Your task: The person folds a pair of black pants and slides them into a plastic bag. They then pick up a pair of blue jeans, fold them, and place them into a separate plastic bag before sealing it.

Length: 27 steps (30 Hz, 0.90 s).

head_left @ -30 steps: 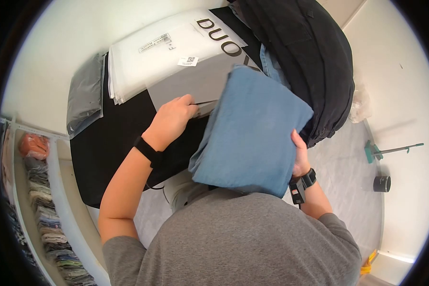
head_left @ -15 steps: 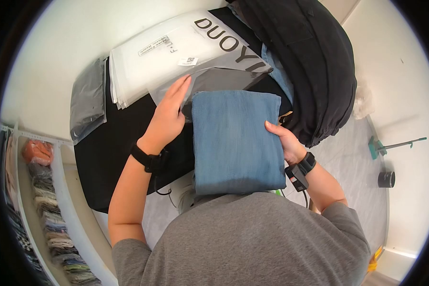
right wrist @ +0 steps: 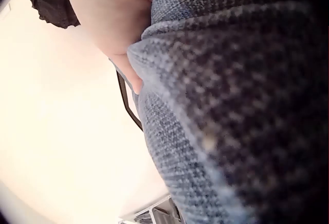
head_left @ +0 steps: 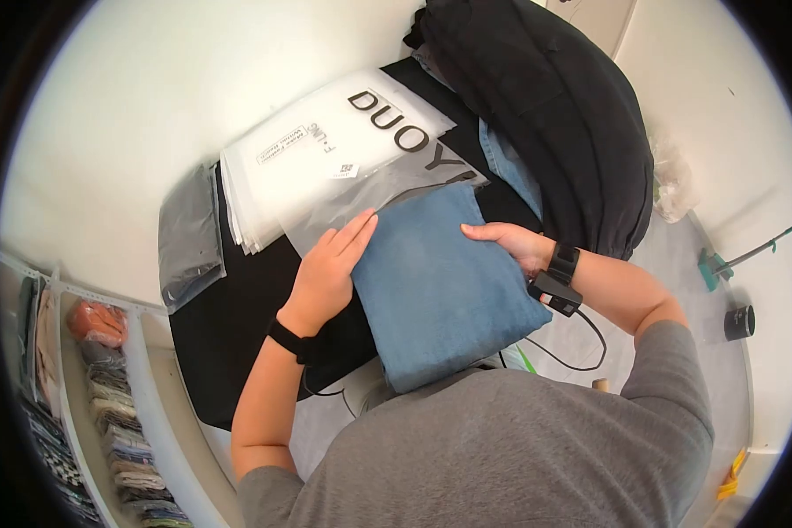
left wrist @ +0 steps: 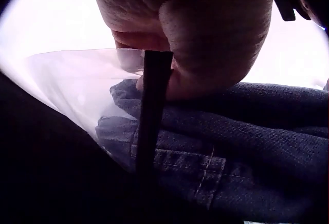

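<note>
A folded pair of blue jeans [head_left: 440, 282] lies slanted in front of my torso. My right hand [head_left: 519, 246] grips its right side, thumb on top and the other fingers hidden beneath. At the far left corner of the jeans is my left hand [head_left: 330, 273], pinching the mouth edge of a clear plastic bag [head_left: 326, 216] with its fingers pointing forward; its thumb is hidden in the head view. In the left wrist view, a folded jeans edge [left wrist: 190, 157] reaches to the bag film [left wrist: 77, 80] below the hand. Jeans cloth [right wrist: 175, 136] fills much of the right wrist view.
Under the bag is a stack of printed plastic bags [head_left: 273, 167] on the black-covered table [head_left: 229, 352]. A packed grey bag [head_left: 191, 238] lies at the left. Dark garments [head_left: 546, 114] are piled at the right. Shelves of folded clothes [head_left: 132, 422] stand at lower left.
The jeans swung from the right to in front of me, then moved forward against the bag's mouth and tilted. My left hand lifted the bag's edge. The right hand kept its grip.
</note>
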Tool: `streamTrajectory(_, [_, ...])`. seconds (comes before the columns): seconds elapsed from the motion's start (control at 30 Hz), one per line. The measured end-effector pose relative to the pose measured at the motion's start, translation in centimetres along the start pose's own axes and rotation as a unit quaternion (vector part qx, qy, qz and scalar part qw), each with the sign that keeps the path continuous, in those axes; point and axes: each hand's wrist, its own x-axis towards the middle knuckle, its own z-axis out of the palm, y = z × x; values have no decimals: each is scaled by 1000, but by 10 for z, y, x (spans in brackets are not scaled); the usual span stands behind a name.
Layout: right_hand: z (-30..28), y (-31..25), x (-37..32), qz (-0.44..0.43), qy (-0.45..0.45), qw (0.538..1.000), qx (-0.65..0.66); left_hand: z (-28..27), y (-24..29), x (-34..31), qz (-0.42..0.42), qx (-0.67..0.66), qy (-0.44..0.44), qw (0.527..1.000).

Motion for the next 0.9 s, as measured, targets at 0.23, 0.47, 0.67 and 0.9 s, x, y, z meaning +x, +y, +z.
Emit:
streamTrajectory(0.23, [12, 0, 9, 25, -18, 1000, 3, -7, -2, -8, 19, 9, -16, 1000])
streamTrajectory(0.47, [19, 0, 18, 17, -52, 998, -12, -11, -9, -16, -28, 2, -36, 999])
streamTrajectory(0.67, [21, -2, 34, 28, -76, 996, -28, -11, -13, -28, -5, -52, -3, 999])
streamTrajectory(0.9, [13, -6, 42, -24, -71, 997, 25, -30, -4, -43, -44, -43, 10, 998])
